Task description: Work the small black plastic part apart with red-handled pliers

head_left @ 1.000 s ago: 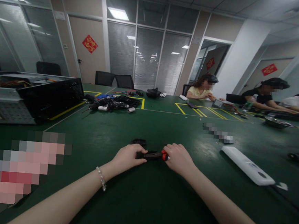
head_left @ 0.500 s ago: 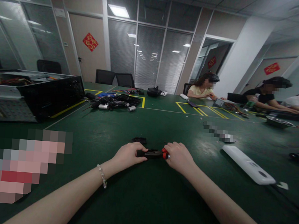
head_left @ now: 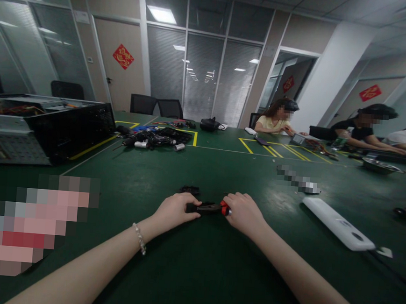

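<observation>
In the head view, a small black-and-red hand tool [head_left: 208,208] spans the gap between my two hands, low over the green table [head_left: 201,264]. Pinched between the thumb and fingers of my left hand [head_left: 178,207] is its dark left end. My right hand [head_left: 243,209] has its fingers curled round the red end, which partly covers it. The tool's exact kind is too dark to make out. Just beyond my left fingers lies a small black part [head_left: 190,190] on the table.
A white power strip [head_left: 338,223] with a cord lies at the right. An opened computer case [head_left: 74,132] stands at the left. Cables and parts [head_left: 155,139] are heaped further back. Several people sit at the far right. Blurred patches hide items at the left and right.
</observation>
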The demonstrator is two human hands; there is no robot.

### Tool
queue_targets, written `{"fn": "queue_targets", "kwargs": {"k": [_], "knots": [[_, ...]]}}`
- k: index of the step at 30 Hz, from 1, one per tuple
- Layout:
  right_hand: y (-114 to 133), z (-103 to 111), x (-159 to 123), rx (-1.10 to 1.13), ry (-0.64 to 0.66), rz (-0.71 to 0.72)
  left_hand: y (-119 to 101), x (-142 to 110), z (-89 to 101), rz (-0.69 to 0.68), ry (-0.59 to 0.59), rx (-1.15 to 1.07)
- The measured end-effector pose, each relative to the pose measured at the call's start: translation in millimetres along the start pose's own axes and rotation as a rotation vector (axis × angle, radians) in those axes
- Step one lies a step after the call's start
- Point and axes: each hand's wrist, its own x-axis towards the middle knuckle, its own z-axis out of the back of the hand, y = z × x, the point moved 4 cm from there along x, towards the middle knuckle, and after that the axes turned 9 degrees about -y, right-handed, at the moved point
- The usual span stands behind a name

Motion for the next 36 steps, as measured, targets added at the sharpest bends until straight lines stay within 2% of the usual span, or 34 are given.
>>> {"fn": "queue_targets", "kwargs": {"k": [30,36], "knots": [[-0.1,-1.0,-0.8,0.012,-0.02,0.004,0.1,0.1,0.0,-0.007,-0.003,-0.004],[0.2,-1.4,0.1,-0.002,-0.009,0.0,1.0,1.0,-0.7,-0.034,-0.032,0.024]]}}
